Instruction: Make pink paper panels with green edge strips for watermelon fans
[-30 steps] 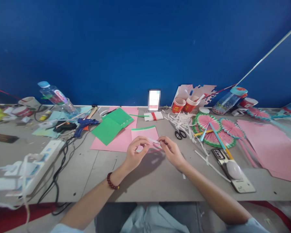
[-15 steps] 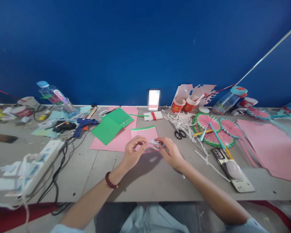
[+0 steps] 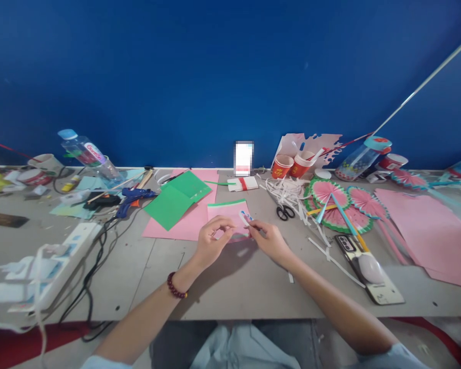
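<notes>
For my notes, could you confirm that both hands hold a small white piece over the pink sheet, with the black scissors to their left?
Not quite: the head view shows the black scissors to the right of both hands. The left hand and right hand do hold the small white piece over the pink sheet.

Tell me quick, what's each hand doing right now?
Left hand: pinched shut, on what is too small to tell.
Right hand: pinching a small white loop.
</notes>
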`<action>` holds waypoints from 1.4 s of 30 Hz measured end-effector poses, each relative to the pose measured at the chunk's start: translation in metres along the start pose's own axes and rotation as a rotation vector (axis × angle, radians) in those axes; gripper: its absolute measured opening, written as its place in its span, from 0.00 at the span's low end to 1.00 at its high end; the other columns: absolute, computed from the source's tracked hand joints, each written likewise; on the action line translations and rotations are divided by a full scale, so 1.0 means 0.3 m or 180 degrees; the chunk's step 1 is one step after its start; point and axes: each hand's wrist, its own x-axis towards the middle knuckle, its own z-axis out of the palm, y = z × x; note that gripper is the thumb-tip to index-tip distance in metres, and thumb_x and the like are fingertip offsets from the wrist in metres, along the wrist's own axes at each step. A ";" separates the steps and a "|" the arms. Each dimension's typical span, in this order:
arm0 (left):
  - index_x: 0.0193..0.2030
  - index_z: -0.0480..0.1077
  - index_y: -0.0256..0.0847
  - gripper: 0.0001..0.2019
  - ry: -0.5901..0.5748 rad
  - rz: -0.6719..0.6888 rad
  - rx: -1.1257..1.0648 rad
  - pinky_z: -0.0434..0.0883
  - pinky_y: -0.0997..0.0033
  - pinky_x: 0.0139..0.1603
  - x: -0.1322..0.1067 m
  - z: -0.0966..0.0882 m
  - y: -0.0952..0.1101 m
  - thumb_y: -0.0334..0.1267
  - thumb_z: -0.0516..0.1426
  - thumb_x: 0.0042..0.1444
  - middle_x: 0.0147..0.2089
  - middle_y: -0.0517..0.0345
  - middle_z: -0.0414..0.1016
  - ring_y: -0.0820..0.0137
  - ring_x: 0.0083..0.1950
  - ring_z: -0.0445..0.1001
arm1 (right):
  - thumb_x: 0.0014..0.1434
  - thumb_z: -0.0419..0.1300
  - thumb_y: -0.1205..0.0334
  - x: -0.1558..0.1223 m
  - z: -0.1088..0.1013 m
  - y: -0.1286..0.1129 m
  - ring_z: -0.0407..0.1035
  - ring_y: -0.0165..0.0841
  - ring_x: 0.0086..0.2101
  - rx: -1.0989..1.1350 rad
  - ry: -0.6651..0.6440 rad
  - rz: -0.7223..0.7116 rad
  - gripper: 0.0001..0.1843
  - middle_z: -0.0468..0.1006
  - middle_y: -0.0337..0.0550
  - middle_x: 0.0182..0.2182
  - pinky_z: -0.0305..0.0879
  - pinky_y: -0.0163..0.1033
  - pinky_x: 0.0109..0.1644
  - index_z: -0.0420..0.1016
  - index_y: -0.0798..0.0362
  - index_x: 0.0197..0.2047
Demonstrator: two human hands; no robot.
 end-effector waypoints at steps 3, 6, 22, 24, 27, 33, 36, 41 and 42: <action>0.33 0.74 0.39 0.06 -0.0110 0.0017 -0.0003 0.71 0.72 0.38 -0.003 0.002 0.008 0.38 0.58 0.57 0.37 0.52 0.74 0.69 0.39 0.73 | 0.58 0.52 0.58 0.002 0.003 0.004 0.68 0.31 0.27 0.0190 0.0060 0.0082 0.13 0.76 0.39 0.24 0.62 0.34 0.34 0.77 0.52 0.31; 0.34 0.74 0.40 0.07 -0.0357 -0.0064 0.0095 0.72 0.73 0.35 -0.013 0.004 0.022 0.39 0.57 0.59 0.40 0.51 0.73 0.68 0.41 0.73 | 0.56 0.53 0.58 0.007 0.002 0.013 0.66 0.30 0.25 0.0448 0.0146 0.0270 0.13 0.73 0.38 0.21 0.60 0.33 0.31 0.77 0.53 0.29; 0.36 0.71 0.41 0.06 -0.0993 0.0615 0.0368 0.68 0.67 0.44 -0.034 0.036 0.009 0.33 0.53 0.63 0.38 0.52 0.72 0.68 0.42 0.69 | 0.48 0.60 0.55 0.018 0.002 0.009 0.63 0.29 0.22 0.1785 0.0686 0.0673 0.14 0.68 0.37 0.16 0.60 0.36 0.31 0.71 0.53 0.17; 0.36 0.71 0.41 0.07 -0.0988 0.0594 0.0378 0.68 0.67 0.43 -0.032 0.037 0.006 0.34 0.52 0.63 0.38 0.52 0.72 0.67 0.42 0.69 | 0.49 0.59 0.56 0.017 0.006 0.013 0.63 0.30 0.23 0.1844 0.0705 0.0690 0.16 0.69 0.38 0.17 0.60 0.36 0.33 0.69 0.52 0.14; 0.36 0.71 0.41 0.07 -0.0969 0.0591 0.0352 0.68 0.67 0.43 -0.031 0.037 0.001 0.34 0.52 0.63 0.38 0.51 0.72 0.67 0.42 0.69 | 0.49 0.59 0.57 0.015 0.010 0.020 0.64 0.30 0.25 0.1926 0.0752 0.0707 0.16 0.70 0.39 0.18 0.61 0.36 0.35 0.68 0.52 0.13; 0.36 0.72 0.40 0.08 -0.0943 0.0548 0.0383 0.69 0.67 0.42 -0.037 0.038 -0.005 0.36 0.52 0.63 0.38 0.51 0.72 0.67 0.42 0.69 | 0.49 0.59 0.56 0.014 0.010 0.017 0.64 0.31 0.25 0.1879 0.0776 0.0701 0.15 0.70 0.39 0.17 0.62 0.37 0.34 0.69 0.51 0.14; 0.36 0.72 0.40 0.07 -0.0908 0.0528 0.0365 0.68 0.68 0.41 -0.038 0.040 -0.001 0.35 0.53 0.63 0.37 0.51 0.72 0.67 0.41 0.69 | 0.49 0.59 0.56 0.015 0.009 0.015 0.64 0.31 0.25 0.1905 0.0751 0.0721 0.16 0.70 0.39 0.17 0.62 0.36 0.34 0.68 0.52 0.14; 0.34 0.72 0.39 0.08 -0.0864 0.0302 0.0184 0.69 0.69 0.39 -0.036 0.048 0.017 0.36 0.54 0.62 0.37 0.52 0.71 0.68 0.40 0.70 | 0.49 0.59 0.57 0.014 0.009 0.014 0.63 0.30 0.25 0.1948 0.0731 0.0709 0.16 0.70 0.39 0.18 0.61 0.36 0.33 0.69 0.52 0.14; 0.34 0.72 0.39 0.08 -0.0839 0.0203 0.0129 0.69 0.70 0.39 -0.035 0.050 0.020 0.37 0.54 0.62 0.37 0.52 0.71 0.69 0.39 0.70 | 0.49 0.59 0.57 0.014 0.008 0.014 0.64 0.30 0.25 0.1951 0.0754 0.0697 0.16 0.70 0.39 0.18 0.61 0.36 0.33 0.68 0.52 0.14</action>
